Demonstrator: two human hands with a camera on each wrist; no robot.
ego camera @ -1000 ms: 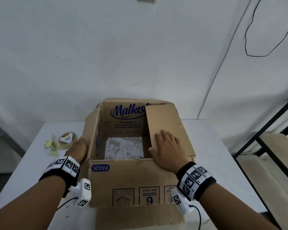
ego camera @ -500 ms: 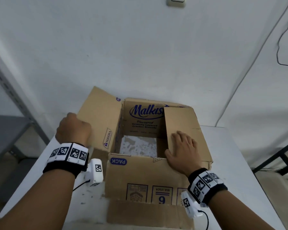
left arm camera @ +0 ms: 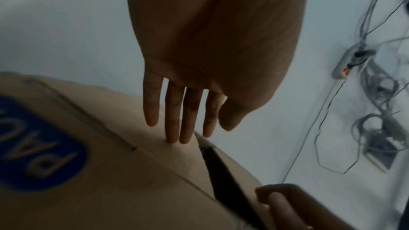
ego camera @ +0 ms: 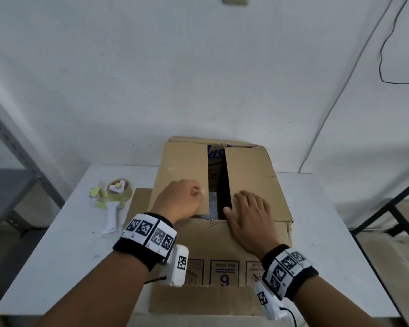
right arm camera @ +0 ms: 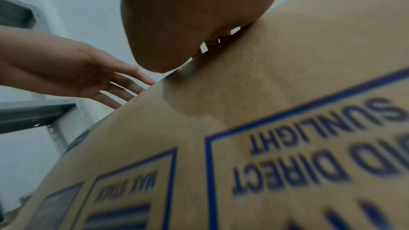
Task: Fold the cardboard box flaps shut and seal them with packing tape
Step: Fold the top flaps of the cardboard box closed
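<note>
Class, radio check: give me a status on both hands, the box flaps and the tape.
Left hand flat on left flap, right hand flat on right flap. Brown cardboard box: gap between flaps. Yellow-and-white tape dispenser untouched on white table.

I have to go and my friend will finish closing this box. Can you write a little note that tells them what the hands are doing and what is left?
Left hand: fingers flat on the left flap, pressing it down.
Right hand: flat on the right flap, holding it down.
Cardboard box sits on the table; the tape dispenser lies to its left, untouched.
Done: both side flaps are folded in, with a gap between them.
Left: fold the other flaps shut, then tape the seam.
</note>
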